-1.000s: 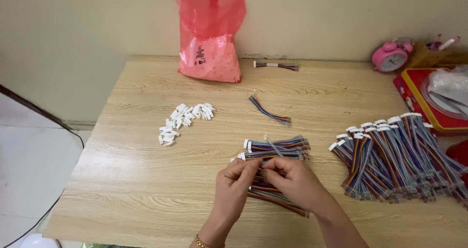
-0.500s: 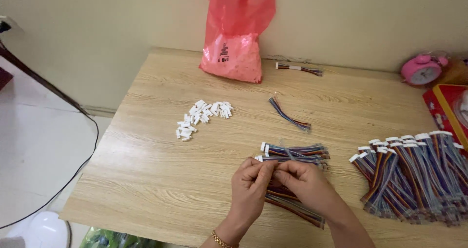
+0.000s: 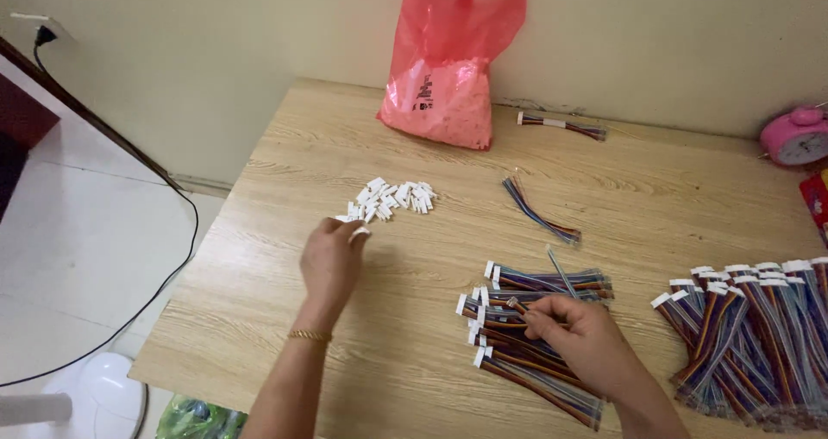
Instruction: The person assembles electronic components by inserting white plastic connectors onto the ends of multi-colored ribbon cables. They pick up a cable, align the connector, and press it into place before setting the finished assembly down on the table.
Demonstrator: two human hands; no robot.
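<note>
1. The pile of small white connector housings (image 3: 390, 199) lies on the table (image 3: 285, 335), spread left to right; my left hand (image 3: 332, 262) sits at its near-left end, fingertips closed on what looks like one white housing. The rest of the pile runs away and to the right of that hand.
2. My right hand (image 3: 576, 340) is well apart, to the right, pinching one thin wire (image 3: 559, 271) that points up and away, long axis roughly near-to-far.
3. Beneath it lies a stack of coloured wire bundles (image 3: 535, 314), lengthwise left to right, white ends leftward.
4. Further right, a bigger bundle heap (image 3: 750, 335); behind, a red plastic bag (image 3: 448, 68) and a pink alarm clock (image 3: 798, 137).
</note>
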